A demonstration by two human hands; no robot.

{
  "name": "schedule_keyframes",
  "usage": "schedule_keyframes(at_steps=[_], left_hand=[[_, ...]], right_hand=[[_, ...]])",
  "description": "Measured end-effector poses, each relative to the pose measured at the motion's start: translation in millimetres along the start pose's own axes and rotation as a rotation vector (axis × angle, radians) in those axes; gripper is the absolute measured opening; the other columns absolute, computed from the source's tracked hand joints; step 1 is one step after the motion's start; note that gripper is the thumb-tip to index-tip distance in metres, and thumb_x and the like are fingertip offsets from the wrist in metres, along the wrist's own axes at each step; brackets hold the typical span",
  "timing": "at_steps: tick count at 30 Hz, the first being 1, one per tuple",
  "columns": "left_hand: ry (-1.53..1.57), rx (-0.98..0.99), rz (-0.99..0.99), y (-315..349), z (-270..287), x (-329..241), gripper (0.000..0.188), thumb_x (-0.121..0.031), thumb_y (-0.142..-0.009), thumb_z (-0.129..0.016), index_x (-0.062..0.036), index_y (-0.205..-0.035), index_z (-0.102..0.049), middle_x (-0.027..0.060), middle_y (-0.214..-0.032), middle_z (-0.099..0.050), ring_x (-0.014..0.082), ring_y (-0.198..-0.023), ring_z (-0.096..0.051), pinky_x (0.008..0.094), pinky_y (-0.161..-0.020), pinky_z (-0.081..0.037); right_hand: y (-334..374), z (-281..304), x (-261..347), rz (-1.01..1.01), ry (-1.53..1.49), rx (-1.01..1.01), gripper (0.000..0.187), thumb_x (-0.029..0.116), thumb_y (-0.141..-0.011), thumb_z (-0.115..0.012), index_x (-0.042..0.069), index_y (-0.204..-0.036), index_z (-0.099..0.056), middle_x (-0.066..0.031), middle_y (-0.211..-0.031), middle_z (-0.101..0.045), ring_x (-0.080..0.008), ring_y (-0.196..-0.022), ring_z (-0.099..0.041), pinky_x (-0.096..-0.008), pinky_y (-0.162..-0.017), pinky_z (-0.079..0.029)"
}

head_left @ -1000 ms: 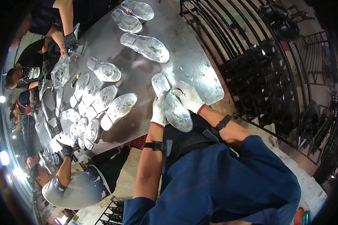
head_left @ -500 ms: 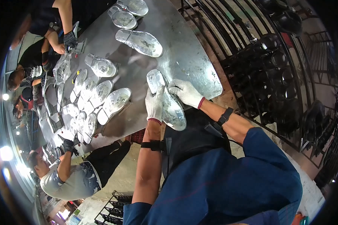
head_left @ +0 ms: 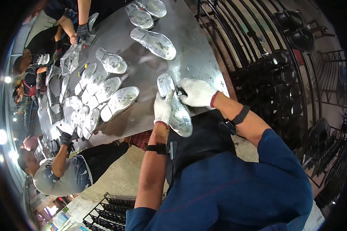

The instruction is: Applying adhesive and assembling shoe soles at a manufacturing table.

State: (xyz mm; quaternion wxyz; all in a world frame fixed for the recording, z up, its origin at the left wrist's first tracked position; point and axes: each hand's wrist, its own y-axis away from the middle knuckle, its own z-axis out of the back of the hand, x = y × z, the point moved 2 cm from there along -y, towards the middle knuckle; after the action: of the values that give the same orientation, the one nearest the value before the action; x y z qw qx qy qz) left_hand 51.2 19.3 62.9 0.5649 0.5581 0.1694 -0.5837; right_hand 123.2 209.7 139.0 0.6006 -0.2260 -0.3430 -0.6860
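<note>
The left hand (head_left: 162, 108) in a white cotton glove closes its grip along the left edge of a shiny silver foot-shaped metal mould (head_left: 176, 107) lying at the near edge of the grey metal table (head_left: 198, 57). The white-gloved right hand (head_left: 196, 92) clasps the mould's right side, fingers curled round it. Farther off lie more silver shoe-shaped moulds (head_left: 104, 92), and a co-worker's dark-gloved hand (head_left: 82, 31).

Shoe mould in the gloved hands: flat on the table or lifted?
Partly lifted, it seems. The silver shoe mould is gripped by the left hand and right hand, its near end hanging past the metal table edge.
</note>
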Motion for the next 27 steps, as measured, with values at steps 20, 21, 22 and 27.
schedule_keyframes(at_steps=[20, 21, 22, 27], left_hand=[[-0.133, -0.096, -0.044, 12.6, -1.2, -11.1, 0.057, -0.044, -0.096, -0.069, 0.0018, -0.129, -0.065, 0.0206, -0.113, -0.075, 0.0313, -0.1, -0.073, 0.0415, -0.089, -0.056], [-0.131, -0.098, -0.044, 14.5, -1.6, -11.6, 0.057, -0.044, -0.096, -0.069, 0.0018, -0.129, -0.065, 0.0206, -0.113, -0.075, 0.0313, -0.1, -0.073, 0.0415, -0.089, -0.056], [-0.071, -0.076, -0.046, 17.2, -3.0, -11.9, 0.057, -0.044, -0.097, -0.069, 0.0019, -0.13, -0.064, 0.0211, -0.115, -0.075, 0.0317, -0.102, -0.073, 0.0417, -0.09, -0.055], [-0.096, -0.031, 0.005, 6.3, 0.0, -6.7, 0.06, -0.046, -0.097, -0.068, 0.0007, -0.135, -0.062, 0.023, -0.122, -0.073, 0.0358, -0.111, -0.07, 0.0435, -0.097, -0.053]], right_hand=[[-17.9, -34.0, -37.8, 0.499, 0.069, 0.192, 0.034, 0.035, -0.104, -0.053, 0.005, -0.096, -0.066, -0.0213, -0.094, -0.07, -0.0447, -0.092, -0.067, -0.0541, -0.081, -0.052], [-14.8, -34.4, -37.3, 0.5, 0.071, 0.193, 0.034, 0.035, -0.104, -0.053, 0.005, -0.096, -0.066, -0.0213, -0.094, -0.07, -0.0447, -0.092, -0.067, -0.0541, -0.081, -0.052], [-11.8, -34.5, -36.9, 0.483, 0.052, 0.198, 0.034, 0.035, -0.104, -0.054, 0.005, -0.094, -0.065, -0.0216, -0.093, -0.069, -0.045, -0.091, -0.066, -0.0543, -0.08, -0.052], [18.1, -34.9, -36.5, 0.412, -0.039, 0.2, 0.036, 0.039, -0.101, -0.058, 0.006, -0.09, -0.062, -0.022, -0.084, -0.065, -0.0457, -0.085, -0.065, -0.0533, -0.076, -0.052]])
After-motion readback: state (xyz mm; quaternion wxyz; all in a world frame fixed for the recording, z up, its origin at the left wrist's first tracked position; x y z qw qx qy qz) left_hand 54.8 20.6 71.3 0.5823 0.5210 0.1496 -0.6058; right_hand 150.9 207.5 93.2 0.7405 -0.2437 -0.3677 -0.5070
